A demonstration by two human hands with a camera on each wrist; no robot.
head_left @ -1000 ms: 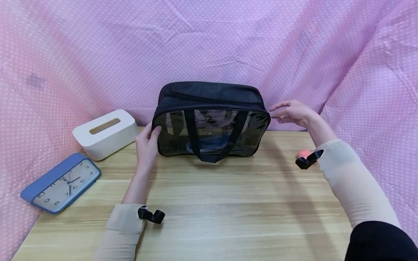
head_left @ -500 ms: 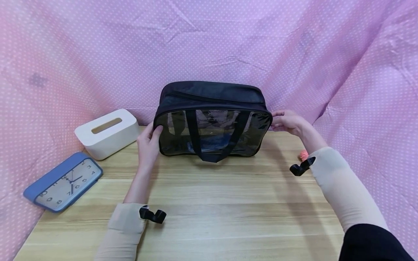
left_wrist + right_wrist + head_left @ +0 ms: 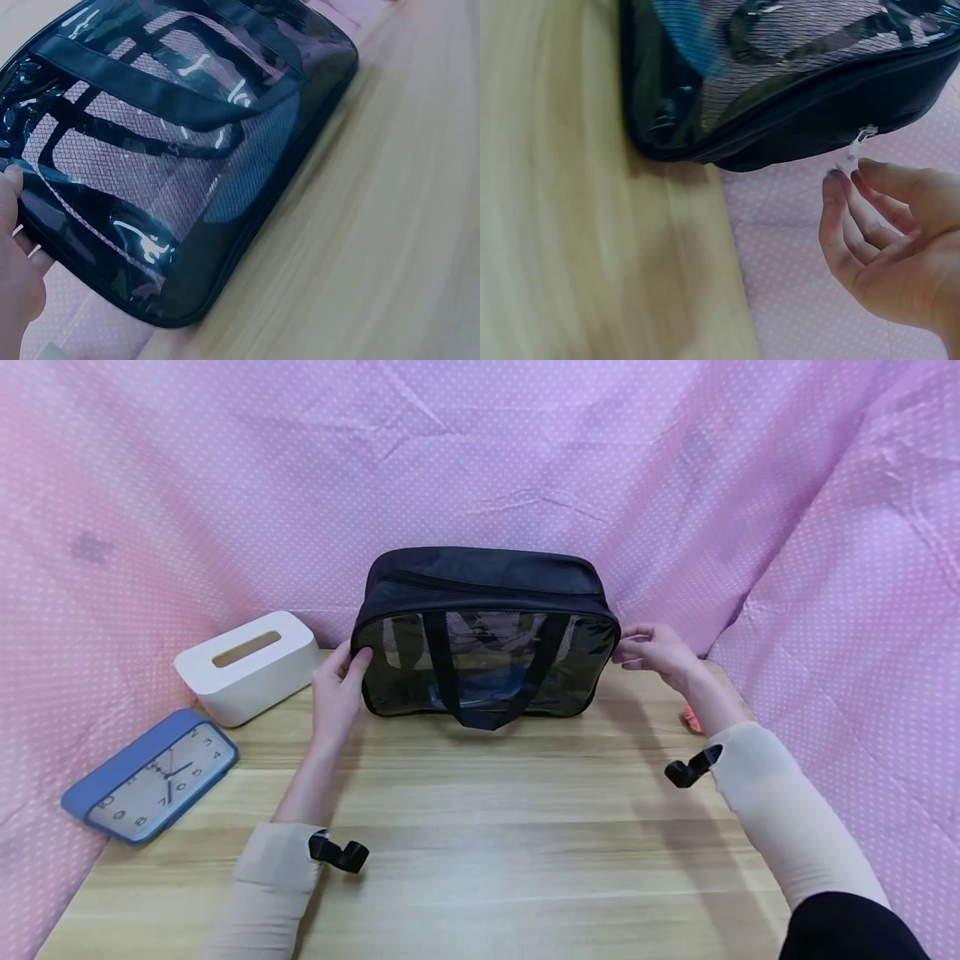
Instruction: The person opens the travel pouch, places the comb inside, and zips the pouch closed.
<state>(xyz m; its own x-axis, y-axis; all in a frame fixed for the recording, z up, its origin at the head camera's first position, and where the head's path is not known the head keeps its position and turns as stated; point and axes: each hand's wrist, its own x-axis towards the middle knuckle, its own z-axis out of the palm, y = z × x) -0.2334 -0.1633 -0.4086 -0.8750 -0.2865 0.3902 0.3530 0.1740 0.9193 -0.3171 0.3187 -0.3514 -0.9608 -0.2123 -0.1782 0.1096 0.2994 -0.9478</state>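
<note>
A black bag with clear front panel and black carry handles stands at the back of the table. Something blue shows through its clear panel, low down. My left hand grips the bag's left edge, thumb on the front and the other fingers behind. At the opposite end is my right hand. In the right wrist view its thumb and fingertips pinch a small pale zipper pull at the bag's dark side. The rest of the zipper lies in shadow there.
A white tissue box stands left of the bag, with a blue clock in front of it. A small coral-pink thing is partly hidden by the right forearm. Pink dotted cloth hangs behind the wooden table.
The right hand has come down and in towards the bag's right side and now has the zipper pull between its fingertips. The left hand keeps its hold on the bag.
</note>
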